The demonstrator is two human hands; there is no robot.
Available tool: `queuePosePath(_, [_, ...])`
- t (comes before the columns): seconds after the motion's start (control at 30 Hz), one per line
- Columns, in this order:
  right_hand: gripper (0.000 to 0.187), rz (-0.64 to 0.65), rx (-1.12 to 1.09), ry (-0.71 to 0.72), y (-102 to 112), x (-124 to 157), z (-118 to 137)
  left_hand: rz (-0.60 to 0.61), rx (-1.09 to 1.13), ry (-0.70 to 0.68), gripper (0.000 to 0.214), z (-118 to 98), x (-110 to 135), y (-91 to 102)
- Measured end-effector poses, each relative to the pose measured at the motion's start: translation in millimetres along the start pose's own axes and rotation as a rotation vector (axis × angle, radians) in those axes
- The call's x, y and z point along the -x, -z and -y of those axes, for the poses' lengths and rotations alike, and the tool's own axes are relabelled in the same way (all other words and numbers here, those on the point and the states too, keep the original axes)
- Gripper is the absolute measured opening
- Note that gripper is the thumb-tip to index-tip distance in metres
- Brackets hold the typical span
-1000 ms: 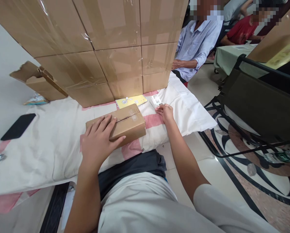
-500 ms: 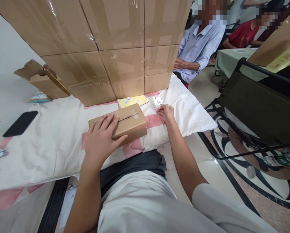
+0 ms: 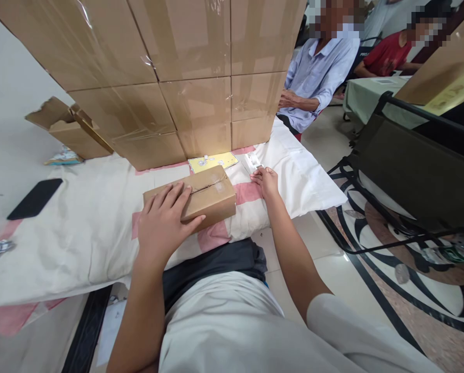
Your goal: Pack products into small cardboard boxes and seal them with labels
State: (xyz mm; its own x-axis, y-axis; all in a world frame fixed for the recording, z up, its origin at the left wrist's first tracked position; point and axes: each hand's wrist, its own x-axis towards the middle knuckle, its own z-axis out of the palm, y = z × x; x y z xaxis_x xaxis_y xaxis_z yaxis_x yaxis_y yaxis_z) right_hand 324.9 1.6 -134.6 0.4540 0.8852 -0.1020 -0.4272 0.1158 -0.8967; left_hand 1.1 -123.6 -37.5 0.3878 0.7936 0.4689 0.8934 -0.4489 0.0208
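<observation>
From the small box (image 3: 208, 196), stacked cartons (image 3: 199, 103) block twelve o'clock. Open cloth (image 3: 92, 217) runs toward nine; the right hand (image 3: 266, 181) bars three.

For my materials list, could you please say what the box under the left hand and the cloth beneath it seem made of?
The box looks like matte brown cardboard, judging by its ragged top seam; a shinier patch suggests clear tape. The cloth seems dull fabric, given its soft wrinkles; fibre unclear.

Even, fairly bright light from above leaves the small box (image 3: 211, 197) paler on top than in front. Glare streaks the tape (image 3: 148, 63) on the stacked boxes (image 3: 195, 98) and glints off the floor (image 3: 333, 264). Wide-angle stretch distorts the edges; coarse pixels hide two heads (image 3: 333, 18).
</observation>
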Motion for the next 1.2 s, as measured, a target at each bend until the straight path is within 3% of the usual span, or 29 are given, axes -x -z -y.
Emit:
queuePosePath(0.47, [0.035, -0.028, -0.02, -0.004, -1.0, 0.7, -1.3, -0.023, 0.072, 0.025, 0.066, -1.9, 2.7, 1.0])
queuePosePath(1.2, [0.045, -0.025, 0.002, 0.04, -3.9, 6.3, -4.3, -0.017, 0.059, 0.028, 0.064, -2.6, 4.0, 0.9])
